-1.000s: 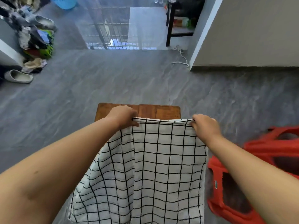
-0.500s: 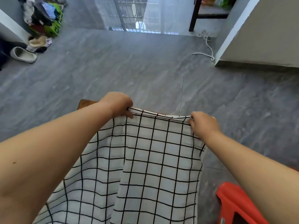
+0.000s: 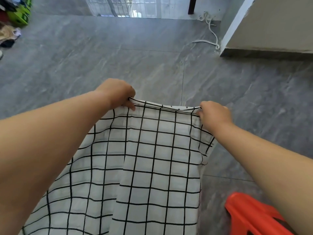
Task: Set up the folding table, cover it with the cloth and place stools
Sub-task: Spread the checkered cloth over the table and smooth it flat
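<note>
A white cloth (image 3: 144, 163) with a black grid pattern hangs spread in front of me. My left hand (image 3: 116, 94) pinches its far left corner and my right hand (image 3: 214, 114) pinches its far right corner, with the far edge stretched between them. The cloth hides whatever lies beneath it; no table shows. Part of a red plastic stool (image 3: 250, 216) stands on the floor at the lower right, under my right forearm.
Grey tiled floor (image 3: 118, 56) stretches ahead. A white wall corner (image 3: 264, 31) juts in at the upper right, with a white cord (image 3: 211, 31) on the floor beside it. Clothes and a green item (image 3: 18, 16) are piled at the upper left.
Both hands carried the cloth's far edge forward, and the wooden tabletop seen beyond it a second ago is now hidden. The view has tilted down.
</note>
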